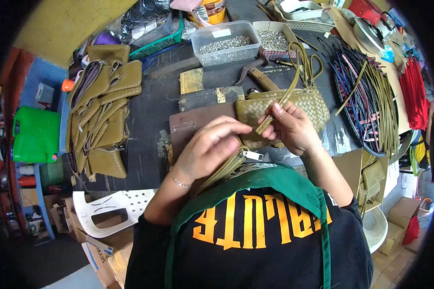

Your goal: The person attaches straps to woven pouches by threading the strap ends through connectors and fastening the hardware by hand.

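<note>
My right hand (296, 127) pinches the end of a narrow olive strap (291, 89) between thumb and fingers. From there the strap runs up and loops over an olive woven bag (301, 108) lying on the table behind the hand. Close to the strap's end is my left hand (210, 147), slightly blurred, its fingers extended and loosely bent with nothing visible in them. Below that hand, at my apron, lies an olive piece (222, 174) with a silver zipper pull (253, 155), partly covered by my left wrist. A brown flat panel (188, 126) sits left of the bag.
Olive pouches (103, 115) are piled at the left. A clear bin (224, 45) and a basket (275, 41) hold small metal parts at the back. A hammer (260, 77) lies behind the bag. Bundled strips (366, 96) fill the right side.
</note>
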A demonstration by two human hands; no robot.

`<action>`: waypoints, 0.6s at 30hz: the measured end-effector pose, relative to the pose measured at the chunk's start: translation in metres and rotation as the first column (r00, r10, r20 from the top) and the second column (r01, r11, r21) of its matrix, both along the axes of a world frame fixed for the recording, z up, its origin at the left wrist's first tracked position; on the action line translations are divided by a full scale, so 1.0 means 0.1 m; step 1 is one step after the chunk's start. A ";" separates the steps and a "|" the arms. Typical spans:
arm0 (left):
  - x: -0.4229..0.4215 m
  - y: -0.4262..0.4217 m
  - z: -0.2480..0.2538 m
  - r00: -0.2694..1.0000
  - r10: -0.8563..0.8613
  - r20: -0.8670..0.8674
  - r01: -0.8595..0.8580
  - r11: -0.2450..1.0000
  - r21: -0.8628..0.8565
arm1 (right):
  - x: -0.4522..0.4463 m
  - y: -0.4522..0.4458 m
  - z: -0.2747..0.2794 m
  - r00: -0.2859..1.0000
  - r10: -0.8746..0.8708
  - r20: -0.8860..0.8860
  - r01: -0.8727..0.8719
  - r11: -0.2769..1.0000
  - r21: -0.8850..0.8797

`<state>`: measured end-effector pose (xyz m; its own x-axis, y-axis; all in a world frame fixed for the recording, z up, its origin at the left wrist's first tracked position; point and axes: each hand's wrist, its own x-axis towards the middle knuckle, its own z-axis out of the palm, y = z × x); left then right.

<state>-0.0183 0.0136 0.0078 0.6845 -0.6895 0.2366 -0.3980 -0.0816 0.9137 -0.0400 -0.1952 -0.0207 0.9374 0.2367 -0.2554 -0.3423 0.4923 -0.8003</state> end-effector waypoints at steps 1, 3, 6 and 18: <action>-0.02 0.01 0.09 0.995 -0.077 0.060 0.069 0.989 0.128 | -0.01 -0.02 0.02 1.000 0.006 -0.004 -0.006 1.000 0.030; -0.07 -0.06 0.10 0.986 -0.113 0.126 0.075 0.960 0.271 | -0.04 -0.04 0.01 0.998 -0.010 0.054 0.009 1.000 0.014; -0.08 -0.10 0.09 0.967 -0.152 0.204 0.089 0.954 0.285 | -0.08 -0.05 0.06 0.994 -0.041 0.105 0.040 0.999 0.009; -0.15 -0.14 0.00 0.993 0.112 -0.025 -0.109 0.989 0.099 | -0.16 0.04 0.19 0.943 0.000 0.333 0.032 0.995 -0.091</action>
